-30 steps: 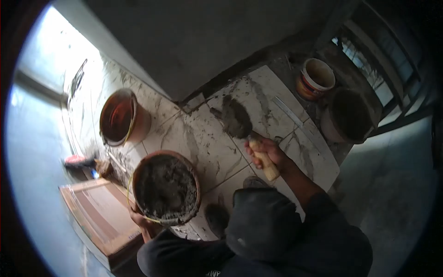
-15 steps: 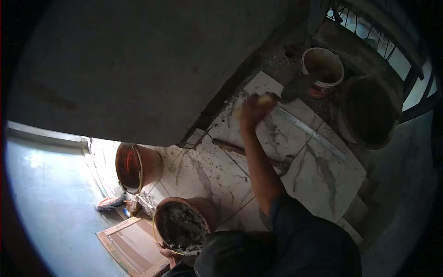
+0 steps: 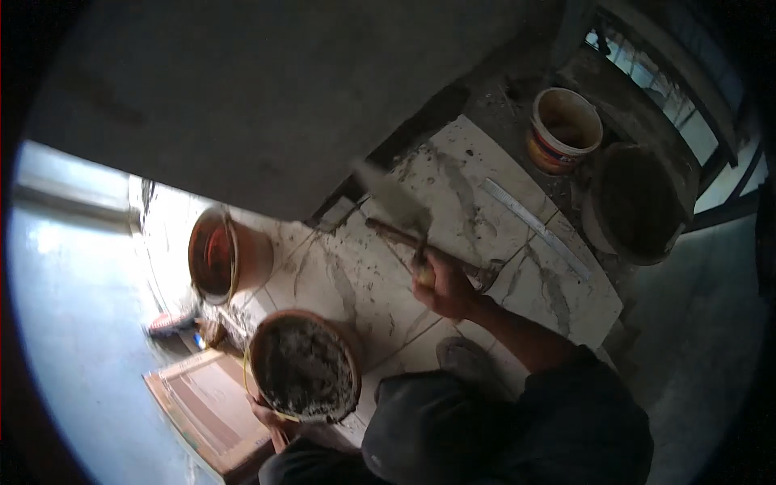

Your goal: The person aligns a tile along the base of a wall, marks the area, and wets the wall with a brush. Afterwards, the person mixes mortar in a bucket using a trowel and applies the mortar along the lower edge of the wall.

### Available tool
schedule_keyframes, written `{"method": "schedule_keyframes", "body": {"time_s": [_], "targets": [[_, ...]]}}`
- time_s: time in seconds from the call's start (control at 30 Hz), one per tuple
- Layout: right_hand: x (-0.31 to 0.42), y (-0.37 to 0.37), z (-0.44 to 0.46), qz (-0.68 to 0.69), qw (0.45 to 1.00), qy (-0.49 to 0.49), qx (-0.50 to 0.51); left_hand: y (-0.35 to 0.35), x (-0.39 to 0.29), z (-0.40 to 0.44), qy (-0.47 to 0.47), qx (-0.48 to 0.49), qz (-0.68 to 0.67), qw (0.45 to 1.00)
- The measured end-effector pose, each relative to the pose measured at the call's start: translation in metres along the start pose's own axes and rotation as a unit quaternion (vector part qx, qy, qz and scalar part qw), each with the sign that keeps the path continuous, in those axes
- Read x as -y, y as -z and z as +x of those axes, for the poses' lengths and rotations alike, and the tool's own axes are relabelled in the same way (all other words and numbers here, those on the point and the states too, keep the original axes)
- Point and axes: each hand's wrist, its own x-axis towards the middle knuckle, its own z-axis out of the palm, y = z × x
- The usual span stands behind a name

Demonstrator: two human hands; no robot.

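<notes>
Trowel [image 3: 398, 202]: blade smeared by blur, its edges and any load indistinct; handle mostly concealed within the right hand [image 3: 446, 287]. Wooden-handled tool [image 3: 390, 232]: middle portion covered by the trowel and the same hand. Left hand [image 3: 265, 412]: partly obscured at the side of the mortar bucket [image 3: 303, 368], so its exact grip cannot be determined; forearm hidden by dark clothing [image 3: 424, 420]. Shoe [image 3: 465, 357]: rear part covered by that clothing, which the lower edge cuts off. Cardboard box [image 3: 214, 408]: lower end obscured. Paint bucket [image 3: 558, 145]: label too small to read. Tub [image 3: 596, 222]: contents lost in shadow.
</notes>
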Motion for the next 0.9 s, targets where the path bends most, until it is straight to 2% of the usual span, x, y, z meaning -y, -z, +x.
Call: {"method": "schedule_keyframes", "body": {"time_s": [0.03,0.07,0.1,0.13,0.17,0.2,0.23,0.27,0.33,0.4,0.47,0.53,0.6,0.63,0.7,0.73,0.8,0.83,0.9], "targets": [[0.022,0.001,-0.007,-0.098,0.989,0.036,0.109,-0.008,0.001,-0.002,-0.011,0.030,-0.018,0.999],[0.033,-0.003,-0.013,-0.191,0.954,0.073,0.220,-0.032,-0.003,-0.014,-0.023,0.054,-0.037,0.998],[0.035,-0.017,-0.017,-0.244,0.920,0.096,0.290,-0.063,-0.010,-0.045,-0.105,0.181,0.083,0.974],[0.051,-0.027,-0.015,-0.342,0.860,0.111,0.363,-0.050,-0.009,-0.027,-0.171,0.194,0.163,0.952],[0.071,-0.041,-0.012,-0.428,0.779,0.142,0.435,-0.032,0.003,-0.011,-0.199,0.112,0.210,0.951],[0.081,-0.057,-0.010,-0.442,0.745,0.173,0.468,-0.014,0.007,0.001,-0.226,0.021,0.256,0.940],[0.085,-0.065,-0.003,-0.461,0.712,0.202,0.490,-0.012,0.007,0.014,-0.197,-0.019,0.279,0.940],[0.090,-0.077,-0.001,-0.478,0.686,0.199,0.512,-0.021,0.006,0.021,-0.145,-0.015,0.191,0.971],[0.094,-0.093,0.007,-0.509,0.650,0.199,0.528,-0.095,-0.026,-0.035,-0.055,-0.040,-0.020,0.997],[0.090,-0.099,0.007,-0.538,0.612,0.175,0.552,-0.103,-0.026,-0.030,-0.073,-0.025,-0.015,0.997],[0.090,-0.113,0.001,-0.553,0.592,0.171,0.561,-0.103,-0.031,-0.032,-0.086,-0.009,-0.009,0.996],[0.085,-0.118,0.001,-0.564,0.578,0.171,0.564,-0.112,-0.036,-0.037,-0.130,-0.029,0.067,0.989],[0.079,-0.120,0.008,-0.484,0.584,0.057,0.649,-0.118,-0.032,-0.037,-0.130,-0.034,0.043,0.990],[0.075,-0.125,0.004,-0.486,0.583,0.057,0.649,-0.121,-0.030,-0.038,-0.136,-0.041,0.047,0.989],[0.068,-0.134,-0.011,-0.333,0.618,0.036,0.711,-0.124,-0.028,-0.041,-0.143,-0.043,0.054,0.987],[0.069,-0.134,-0.016,-0.333,0.621,0.035,0.709,-0.124,-0.026,-0.045,-0.158,-0.049,0.081,0.983],[0.074,-0.132,-0.018,-0.250,0.680,-0.078,0.685,-0.129,-0.023,-0.049,-0.188,-0.064,0.127,0.972],[0.080,-0.129,-0.019,-0.253,0.678,-0.081,0.686,-0.133,-0.025,-0.055,-0.192,-0.043,0.099,0.975],[0.093,-0.123,-0.026,-0.122,0.672,-0.353,0.640,-0.139,-0.024,-0.057,-0.188,-0.036,0.107,0.976]]}}
